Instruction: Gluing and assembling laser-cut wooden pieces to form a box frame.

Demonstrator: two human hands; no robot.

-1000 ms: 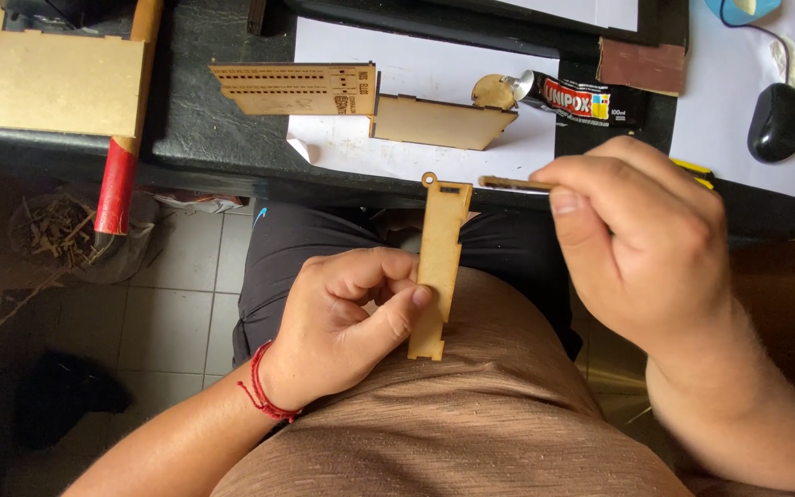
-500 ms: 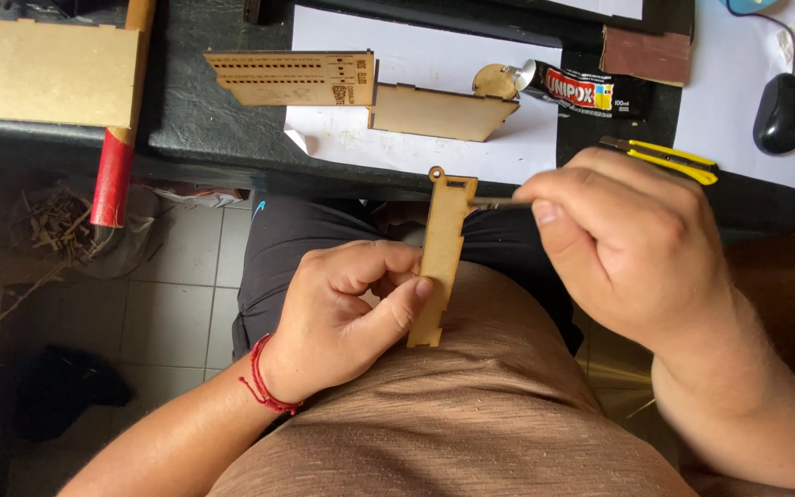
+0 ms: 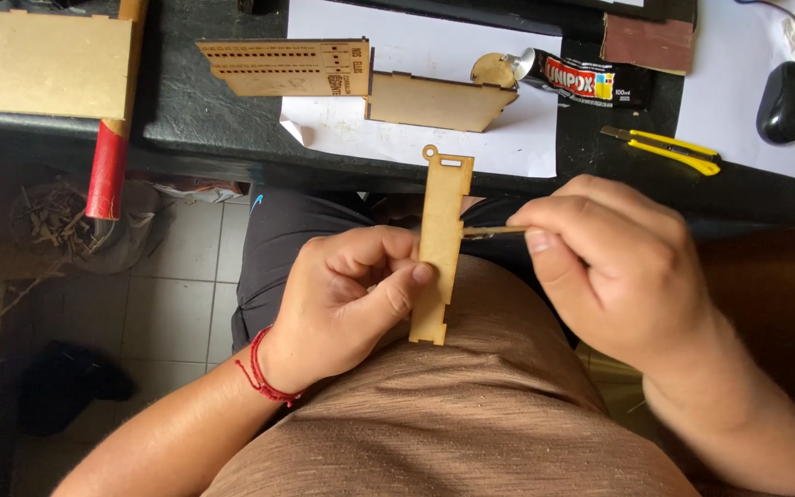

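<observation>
My left hand [image 3: 347,299] grips a long thin laser-cut wooden strip [image 3: 442,221] with notched edges and a small ring at its top, held upright over my lap. My right hand [image 3: 614,267] pinches a thin brush-like tool [image 3: 489,232] whose tip touches the strip's right edge near its middle. A red cord bracelet [image 3: 259,377] circles my left wrist.
On the dark desk lie white paper [image 3: 434,92], two more wooden cut pieces [image 3: 287,66] [image 3: 434,101], a glue tube [image 3: 572,75] with a round lid, a yellow utility knife [image 3: 664,147], a computer mouse [image 3: 789,101], a brown block [image 3: 646,41] and a wooden panel [image 3: 39,60] with a red-handled tool [image 3: 108,166].
The tool tip has slid down the strip's right edge, from near the top ring toward the middle. My left hand keeps the strip steady.
</observation>
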